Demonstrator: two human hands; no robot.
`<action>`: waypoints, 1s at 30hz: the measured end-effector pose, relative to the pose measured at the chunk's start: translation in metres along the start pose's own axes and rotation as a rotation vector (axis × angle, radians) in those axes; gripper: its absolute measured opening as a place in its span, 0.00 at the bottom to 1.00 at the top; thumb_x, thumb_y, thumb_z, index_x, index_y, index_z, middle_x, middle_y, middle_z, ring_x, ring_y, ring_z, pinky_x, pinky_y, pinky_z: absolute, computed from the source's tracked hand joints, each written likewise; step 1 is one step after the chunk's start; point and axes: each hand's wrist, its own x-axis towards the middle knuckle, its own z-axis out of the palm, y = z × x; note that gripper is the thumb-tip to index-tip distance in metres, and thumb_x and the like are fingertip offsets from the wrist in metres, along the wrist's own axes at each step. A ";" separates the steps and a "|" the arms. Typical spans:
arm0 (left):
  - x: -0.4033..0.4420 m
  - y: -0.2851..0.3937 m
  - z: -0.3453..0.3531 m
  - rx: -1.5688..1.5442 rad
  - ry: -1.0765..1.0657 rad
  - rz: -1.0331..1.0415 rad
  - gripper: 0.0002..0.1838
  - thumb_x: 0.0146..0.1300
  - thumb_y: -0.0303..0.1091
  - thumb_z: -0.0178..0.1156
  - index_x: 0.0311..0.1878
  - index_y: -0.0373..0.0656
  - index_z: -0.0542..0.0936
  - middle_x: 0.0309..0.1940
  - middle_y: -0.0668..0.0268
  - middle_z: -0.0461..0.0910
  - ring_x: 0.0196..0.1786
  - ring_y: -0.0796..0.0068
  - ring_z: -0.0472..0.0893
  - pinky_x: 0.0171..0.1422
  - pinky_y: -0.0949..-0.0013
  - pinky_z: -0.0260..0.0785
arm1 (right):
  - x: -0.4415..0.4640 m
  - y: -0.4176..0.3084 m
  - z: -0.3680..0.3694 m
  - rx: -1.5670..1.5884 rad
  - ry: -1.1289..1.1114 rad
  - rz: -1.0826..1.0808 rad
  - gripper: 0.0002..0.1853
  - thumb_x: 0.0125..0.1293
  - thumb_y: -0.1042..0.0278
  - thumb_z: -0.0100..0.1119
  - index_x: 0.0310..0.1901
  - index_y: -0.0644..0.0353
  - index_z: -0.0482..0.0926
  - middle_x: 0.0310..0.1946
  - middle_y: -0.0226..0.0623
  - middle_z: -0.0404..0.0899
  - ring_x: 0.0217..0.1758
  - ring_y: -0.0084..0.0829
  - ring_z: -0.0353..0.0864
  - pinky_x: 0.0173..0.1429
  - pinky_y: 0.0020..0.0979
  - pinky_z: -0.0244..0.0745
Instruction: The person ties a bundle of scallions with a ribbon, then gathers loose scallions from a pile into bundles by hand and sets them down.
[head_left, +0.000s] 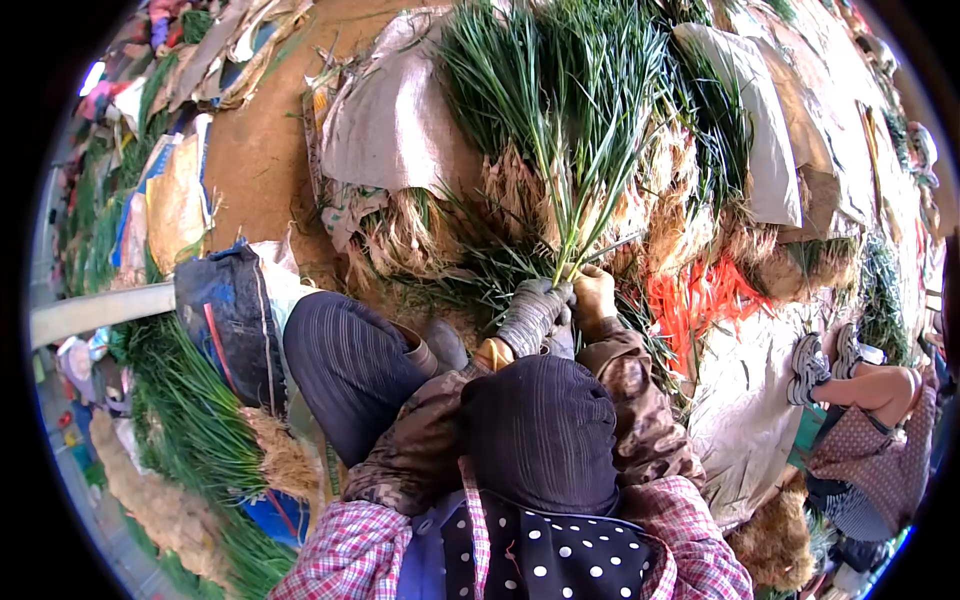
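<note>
My left hand, in a grey glove, is closed at the base of a few long green stalks. Beside it my right hand, in a tan glove, has its fingers bent round the same stalk ends. The two hands touch or nearly touch. Just beyond them lies a large heap of green plants with pale, stringy roots. Loose green leaves lie on the ground to the left of my hands.
Orange-red strips lie right of my hands, above a pale sheet. A sack covers more plants at upper left. Another person sits at the right. Bundled plants lie at the left, beside a dark blue cloth.
</note>
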 end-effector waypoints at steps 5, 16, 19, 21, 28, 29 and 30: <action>-0.019 0.014 0.004 0.032 0.075 -0.008 0.09 0.67 0.39 0.57 0.38 0.44 0.79 0.21 0.72 0.74 0.19 0.84 0.67 0.25 0.73 0.62 | -0.008 -0.002 0.003 0.176 -0.149 0.176 0.12 0.63 0.68 0.62 0.44 0.66 0.80 0.33 0.38 0.82 0.29 0.29 0.80 0.33 0.31 0.78; -0.014 -0.007 -0.010 -0.211 -0.375 0.218 0.16 0.70 0.44 0.52 0.41 0.40 0.80 0.12 0.71 0.68 0.13 0.82 0.66 0.20 0.75 0.60 | -0.010 -0.033 0.017 0.896 -0.924 0.226 0.18 0.67 0.60 0.54 0.55 0.60 0.70 0.28 0.25 0.68 0.30 0.24 0.65 0.39 0.28 0.67; -0.020 -0.001 -0.017 -0.259 -0.488 0.030 0.14 0.70 0.41 0.52 0.41 0.39 0.80 0.13 0.68 0.71 0.14 0.77 0.69 0.22 0.73 0.63 | -0.016 -0.028 0.014 0.824 -0.794 0.083 0.21 0.66 0.60 0.57 0.56 0.61 0.68 0.29 0.25 0.68 0.31 0.24 0.66 0.40 0.28 0.68; -0.040 0.014 -0.013 -0.394 -0.505 -0.068 0.14 0.70 0.40 0.53 0.40 0.38 0.80 0.14 0.67 0.72 0.16 0.74 0.71 0.23 0.72 0.64 | -0.019 -0.031 0.015 0.529 -0.615 0.023 0.19 0.62 0.63 0.62 0.50 0.66 0.74 0.27 0.29 0.75 0.26 0.25 0.74 0.32 0.29 0.72; -0.029 0.008 -0.016 0.200 -0.082 0.105 0.12 0.68 0.38 0.56 0.35 0.39 0.78 0.21 0.67 0.77 0.19 0.77 0.75 0.24 0.71 0.67 | -0.026 0.014 -0.021 -1.282 0.117 -0.521 0.12 0.60 0.62 0.58 0.33 0.63 0.82 0.29 0.47 0.83 0.31 0.44 0.84 0.36 0.41 0.78; -0.038 0.015 -0.017 0.116 -0.068 0.169 0.11 0.68 0.38 0.56 0.36 0.39 0.79 0.21 0.68 0.77 0.20 0.79 0.74 0.24 0.73 0.67 | -0.021 0.028 -0.033 -1.418 0.100 -0.345 0.12 0.60 0.61 0.57 0.34 0.61 0.83 0.32 0.49 0.83 0.35 0.46 0.84 0.41 0.41 0.78; -0.051 0.029 -0.020 0.032 -0.051 0.237 0.11 0.68 0.37 0.56 0.37 0.39 0.79 0.21 0.68 0.77 0.20 0.80 0.74 0.25 0.75 0.66 | -0.012 0.061 -0.054 -1.559 -0.030 -0.261 0.13 0.59 0.59 0.58 0.35 0.60 0.84 0.34 0.49 0.83 0.39 0.45 0.84 0.44 0.40 0.78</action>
